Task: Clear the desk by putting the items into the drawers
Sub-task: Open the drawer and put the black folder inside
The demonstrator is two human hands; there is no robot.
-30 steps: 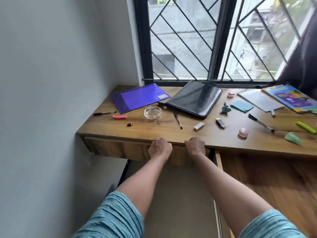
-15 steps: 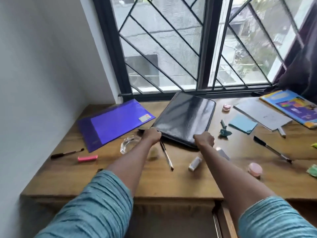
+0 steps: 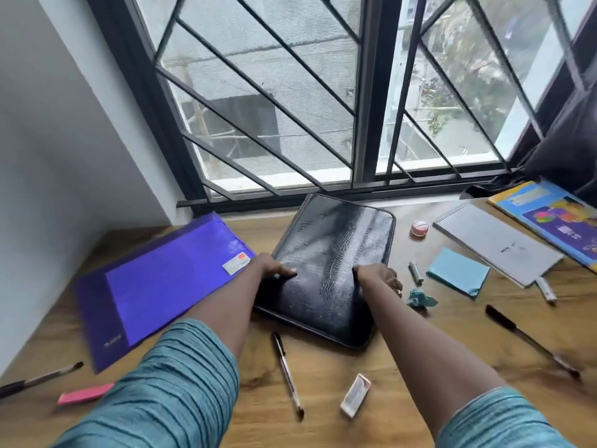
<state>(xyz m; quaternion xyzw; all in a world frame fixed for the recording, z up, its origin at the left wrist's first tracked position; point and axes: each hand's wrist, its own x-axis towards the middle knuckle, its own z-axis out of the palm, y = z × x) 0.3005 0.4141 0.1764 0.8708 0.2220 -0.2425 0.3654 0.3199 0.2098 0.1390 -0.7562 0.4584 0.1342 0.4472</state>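
One wooden desk (image 3: pixel 468 334) below barred window (image 3: pixel 290 92)

wooden desk (image 3: pixel 323 363) holds black folder (image 3: pixel 339 247), purple file (image 3: pixel 161 286).

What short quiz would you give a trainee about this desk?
1. True or false: the left hand and right hand both hold the black case.
2. The purple folder lies where, relative to the case? A) to its left B) to its right C) on top of it
3. Fill in: the sticky notes are ____ in colour.
Key: 1 true; 2 A; 3 blue.
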